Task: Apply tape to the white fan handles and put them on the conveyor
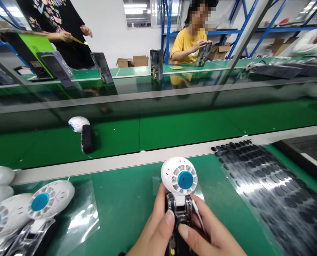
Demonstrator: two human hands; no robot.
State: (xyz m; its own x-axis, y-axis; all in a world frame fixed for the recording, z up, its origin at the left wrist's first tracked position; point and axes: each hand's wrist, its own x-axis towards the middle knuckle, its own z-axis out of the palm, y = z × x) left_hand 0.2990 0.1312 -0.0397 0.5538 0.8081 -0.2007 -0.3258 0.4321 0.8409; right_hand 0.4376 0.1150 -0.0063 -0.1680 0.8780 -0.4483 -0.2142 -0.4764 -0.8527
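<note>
A small hand-held fan (179,177) with a white round head, a blue centre cap and a clear dark handle stands upright at the bottom centre. My left hand (154,231) wraps its handle from the left, thumb pressed on the front. From the right, my right hand (206,236) grips the same handle, thumb on the front, with a thin white stick between its fingers. More fans of the same kind (45,199) lie in a heap at the bottom left on clear plastic.
A finished fan with a black handle (82,133) lies on the green conveyor belt (187,128). A sheet of black oval stickers (265,185) lies at right. Across the belt stand dark boxes (156,64), and two people work there.
</note>
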